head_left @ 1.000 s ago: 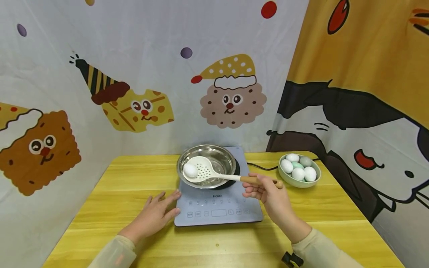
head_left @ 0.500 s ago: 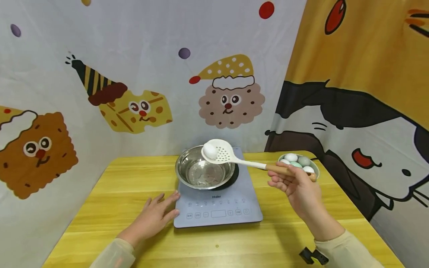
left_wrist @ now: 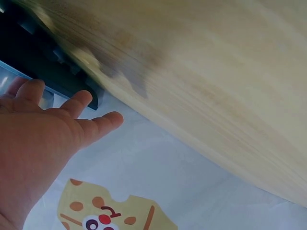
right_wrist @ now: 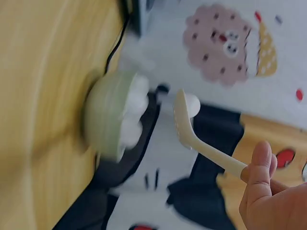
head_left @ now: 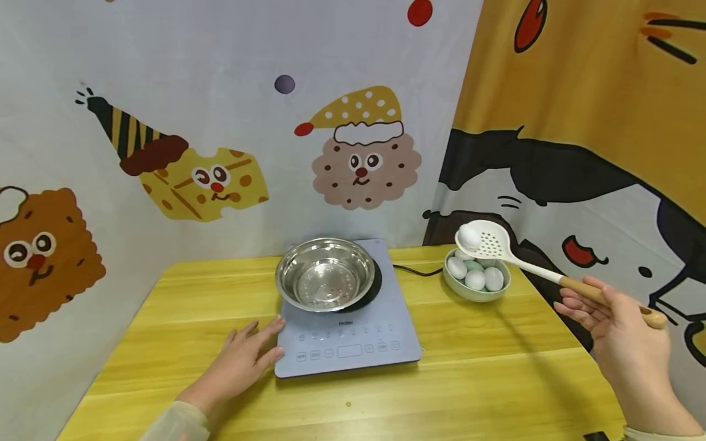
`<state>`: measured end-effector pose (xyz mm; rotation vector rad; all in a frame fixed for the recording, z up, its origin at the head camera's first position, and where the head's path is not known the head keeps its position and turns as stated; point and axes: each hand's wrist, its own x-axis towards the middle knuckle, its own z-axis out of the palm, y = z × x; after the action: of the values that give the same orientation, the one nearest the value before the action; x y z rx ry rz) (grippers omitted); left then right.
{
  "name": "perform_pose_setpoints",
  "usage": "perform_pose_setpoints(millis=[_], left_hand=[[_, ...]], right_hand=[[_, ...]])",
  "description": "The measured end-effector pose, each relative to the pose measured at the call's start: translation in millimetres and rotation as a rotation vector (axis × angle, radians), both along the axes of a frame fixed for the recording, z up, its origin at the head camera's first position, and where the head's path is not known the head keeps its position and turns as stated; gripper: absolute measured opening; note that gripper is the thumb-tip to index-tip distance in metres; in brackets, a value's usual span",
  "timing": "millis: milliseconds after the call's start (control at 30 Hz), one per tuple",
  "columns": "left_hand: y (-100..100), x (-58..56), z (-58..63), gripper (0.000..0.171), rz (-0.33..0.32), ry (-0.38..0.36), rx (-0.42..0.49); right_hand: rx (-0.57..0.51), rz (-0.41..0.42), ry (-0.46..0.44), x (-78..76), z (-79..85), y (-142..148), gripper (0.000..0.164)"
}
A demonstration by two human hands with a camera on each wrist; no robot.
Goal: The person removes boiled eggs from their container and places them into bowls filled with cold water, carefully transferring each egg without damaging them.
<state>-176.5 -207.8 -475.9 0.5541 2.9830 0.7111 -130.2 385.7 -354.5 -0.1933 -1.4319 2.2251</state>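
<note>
My right hand (head_left: 629, 343) grips the wooden handle of a white slotted spoon (head_left: 499, 242). A white egg (head_left: 470, 237) lies in the spoon's bowl, held above a pale green bowl (head_left: 477, 293) of white and greenish eggs. The right wrist view shows a gap between the spoon (right_wrist: 184, 125) and the green bowl (right_wrist: 106, 115). At the left edge of a grey-blue induction cooker (head_left: 350, 340), my left hand (head_left: 237, 361) rests with fingers spread, touching its side. A steel pot (head_left: 325, 275) stands on the cooker, with what looks like clear water inside.
A black cable (head_left: 419, 271) runs from behind the cooker toward the green bowl. The wooden table (head_left: 220, 306) ends at a cartoon-printed cloth (head_left: 231, 98) hanging behind and along both sides.
My right hand has lifted the slotted spoon with its egg out of the pot and carried it right, over the green bowl. The left hand has stayed by the cooker.
</note>
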Motion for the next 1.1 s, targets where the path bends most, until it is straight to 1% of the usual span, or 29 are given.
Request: perform_pose_setpoints(millis=[67, 167, 267, 367, 467, 633, 733, 1000, 1067, 1100], left_hand=[[-0.7, 0.7, 1.1, 0.059, 0.001, 0.006, -0.005], [-1.2, 1.4, 1.7, 0.059, 0.003, 0.015, -0.008], [-1.0, 1.2, 1.1, 0.059, 0.006, 0.021, -0.005], [-0.5, 1.4, 1.3, 0.059, 0.005, 0.017, -0.007], [-0.1, 2.0, 1.7, 0.059, 0.001, 0.011, -0.011], [0.6, 2.1, 2.6, 0.059, -0.001, 0.002, -0.021], [1.0, 1.6, 3.0, 0.059, -0.002, -0.001, -0.025], [0.9, 2.3, 3.0, 0.059, -0.001, -0.008, -0.022], [1.0, 2.1, 3.0, 0.06, 0.003, -0.013, -0.019], [1.1, 2.1, 3.2, 0.06, 0.004, -0.016, -0.017]], right_hand=[[0.021, -0.088, -0.046, 3.6, -4.4, 9.2, 0.024], [0.087, -0.195, -0.135, 7.3, -10.8, 16.7, 0.023], [0.24, -0.287, -0.259, 9.7, -14.9, 17.3, 0.03], [0.414, -0.341, -0.343, 11.4, -17.7, 14.6, 0.04], [0.581, -0.369, -0.371, 12.6, -18.3, 10.2, 0.041], [0.788, -0.382, -0.332, 15.8, -18.7, 3.1, 0.038], [0.825, -0.39, -0.306, 17.3, -19.3, -0.7, 0.037], [0.828, -0.42, -0.251, 19.0, -16.1, -8.5, 0.035], [0.809, -0.43, -0.227, 18.8, -14.9, -9.7, 0.035], [0.76, -0.426, -0.213, 18.2, -14.1, -10.1, 0.034]])
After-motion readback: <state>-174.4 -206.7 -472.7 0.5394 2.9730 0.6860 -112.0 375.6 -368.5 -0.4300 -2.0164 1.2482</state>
